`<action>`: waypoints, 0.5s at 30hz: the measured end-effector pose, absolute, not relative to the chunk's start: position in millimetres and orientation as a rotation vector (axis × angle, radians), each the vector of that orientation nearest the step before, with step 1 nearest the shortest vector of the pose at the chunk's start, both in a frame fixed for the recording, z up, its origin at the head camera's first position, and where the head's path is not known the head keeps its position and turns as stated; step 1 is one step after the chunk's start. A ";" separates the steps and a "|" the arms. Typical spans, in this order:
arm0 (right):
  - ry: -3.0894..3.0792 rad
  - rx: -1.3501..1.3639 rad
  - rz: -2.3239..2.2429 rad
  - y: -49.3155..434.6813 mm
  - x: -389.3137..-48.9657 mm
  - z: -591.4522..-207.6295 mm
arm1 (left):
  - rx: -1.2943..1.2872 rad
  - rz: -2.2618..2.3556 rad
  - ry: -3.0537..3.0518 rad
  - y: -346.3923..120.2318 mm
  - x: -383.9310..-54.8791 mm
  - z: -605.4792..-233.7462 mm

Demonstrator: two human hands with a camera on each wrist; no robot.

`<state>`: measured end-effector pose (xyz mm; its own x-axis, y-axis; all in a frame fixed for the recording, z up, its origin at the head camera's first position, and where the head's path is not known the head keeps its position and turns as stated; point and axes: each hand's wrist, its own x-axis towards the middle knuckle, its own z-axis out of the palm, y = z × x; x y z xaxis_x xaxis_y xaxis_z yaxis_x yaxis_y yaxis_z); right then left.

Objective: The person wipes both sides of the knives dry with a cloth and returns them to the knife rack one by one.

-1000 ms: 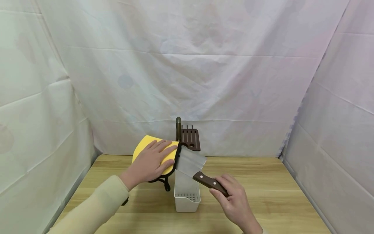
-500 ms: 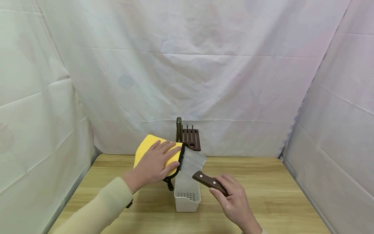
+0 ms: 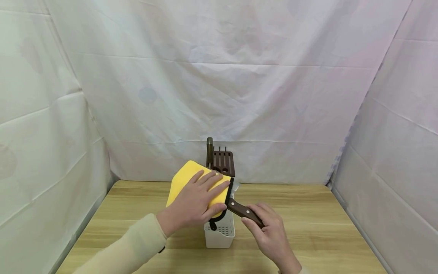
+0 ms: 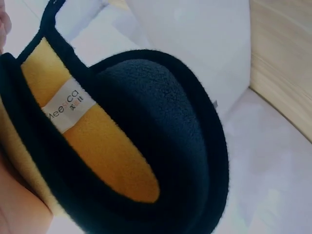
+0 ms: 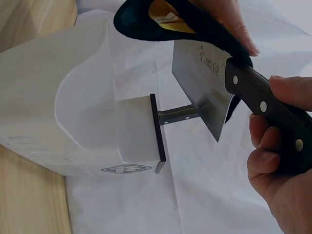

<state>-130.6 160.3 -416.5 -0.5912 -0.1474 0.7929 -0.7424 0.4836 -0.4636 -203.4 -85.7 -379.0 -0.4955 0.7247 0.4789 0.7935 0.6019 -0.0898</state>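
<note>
My right hand (image 3: 272,234) grips the dark riveted handle of a cleaver (image 3: 244,212), its blade angled up to the left. In the right wrist view the cleaver's steel blade (image 5: 195,78) shows beneath a folded yellow cloth (image 3: 183,179) with black edging. My left hand (image 3: 195,201) lies flat over this cloth, fingers straight, pressing it against the blade near the handle. From the head, the cloth covers nearly all the blade. The left wrist view looks into the cloth's fold, with a dark underside, a white label (image 4: 70,105) and a black loop (image 4: 48,22).
Behind and below the hands stands a white knife holder (image 3: 219,239) with a perforated front compartment. Its brown slotted top (image 3: 227,161) carries another knife, whose dark handle (image 3: 210,150) sticks up. A wooden table (image 3: 301,220) lies beneath, and pale curtains (image 3: 239,95) hang on three sides.
My left hand and the cloth have slid right along the blade to the cleaver's handle, covering most of the steel. The right hand has barely moved, shifting slightly left.
</note>
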 end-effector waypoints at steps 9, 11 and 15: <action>-2.013 0.733 1.182 155.1 -131.4 -416.9 | -1.213 -0.143 -2.284 -67.6 -193.3 -382.2; -2.011 0.727 1.203 153.9 -131.2 -417.4 | -1.209 -0.133 -2.274 -63.6 -191.6 -383.9; -2.004 0.716 1.241 152.4 -131.5 -418.7 | -1.187 -0.126 -2.249 -57.6 -189.3 -386.6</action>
<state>-131.5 152.4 -418.7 -0.6282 -0.1046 0.7710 -0.7367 0.3985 -0.5462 -189.3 -57.6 -386.6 -0.4306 0.7249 0.5377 0.7806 0.5982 -0.1812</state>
